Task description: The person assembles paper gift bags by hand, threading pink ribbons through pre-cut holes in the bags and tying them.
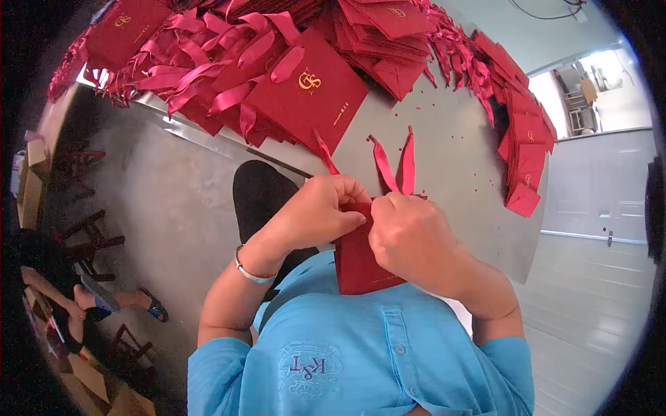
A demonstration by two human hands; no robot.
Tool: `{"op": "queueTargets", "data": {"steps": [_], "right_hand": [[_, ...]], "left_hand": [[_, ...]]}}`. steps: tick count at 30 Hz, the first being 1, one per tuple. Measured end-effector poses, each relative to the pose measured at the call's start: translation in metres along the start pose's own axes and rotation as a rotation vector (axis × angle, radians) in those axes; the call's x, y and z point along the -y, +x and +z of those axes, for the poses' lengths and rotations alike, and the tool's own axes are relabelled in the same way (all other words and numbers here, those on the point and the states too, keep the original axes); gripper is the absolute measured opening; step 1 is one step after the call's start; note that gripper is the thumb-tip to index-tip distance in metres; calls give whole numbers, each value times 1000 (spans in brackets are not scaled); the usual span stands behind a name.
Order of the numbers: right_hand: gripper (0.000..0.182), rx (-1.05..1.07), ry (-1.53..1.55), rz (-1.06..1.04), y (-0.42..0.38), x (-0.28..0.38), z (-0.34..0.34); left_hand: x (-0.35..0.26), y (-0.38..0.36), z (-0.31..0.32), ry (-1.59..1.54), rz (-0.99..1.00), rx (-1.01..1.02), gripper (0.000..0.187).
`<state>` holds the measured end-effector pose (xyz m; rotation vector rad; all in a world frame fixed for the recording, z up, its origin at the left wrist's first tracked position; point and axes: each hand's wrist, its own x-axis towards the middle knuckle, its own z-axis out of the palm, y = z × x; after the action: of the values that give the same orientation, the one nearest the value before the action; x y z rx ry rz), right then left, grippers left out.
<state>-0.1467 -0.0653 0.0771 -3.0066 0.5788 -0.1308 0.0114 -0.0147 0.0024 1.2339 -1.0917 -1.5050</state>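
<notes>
A dark red paper gift bag is held against the front of my blue shirt, at the table's near edge. My left hand, with a bracelet at the wrist, pinches at the bag's upper edge. A pink ribbon sticks up from behind its fingers. My right hand is curled closed over the bag's top edge, covering part of it. Beyond its knuckles stand two ends of another pink ribbon. The exact spot where the fingertips meet bag and ribbon is hidden.
Red bags with pink ribbons lie heaped on the grey table ahead. More stacked red bags line its right side. Small red scraps dot the tabletop. At left are dark stools and another person's leg.
</notes>
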Motion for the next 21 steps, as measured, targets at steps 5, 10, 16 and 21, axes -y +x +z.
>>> {"op": "queueTargets", "data": {"steps": [5, 10, 16, 21], "right_hand": [[11, 90, -203, -60, 7, 11, -1], [10, 170, -111, -20, 15, 5, 0], [8, 93, 47, -12, 12, -6, 10], [6, -27, 200, 30, 4, -12, 9]], "left_hand": [[-8, 1, 6, 179, -5, -27, 10], [-16, 0, 7, 330, 98, -86, 10], [0, 3, 3, 174, -5, -64, 12], [4, 2, 2, 14, 56, -42, 13]]}}
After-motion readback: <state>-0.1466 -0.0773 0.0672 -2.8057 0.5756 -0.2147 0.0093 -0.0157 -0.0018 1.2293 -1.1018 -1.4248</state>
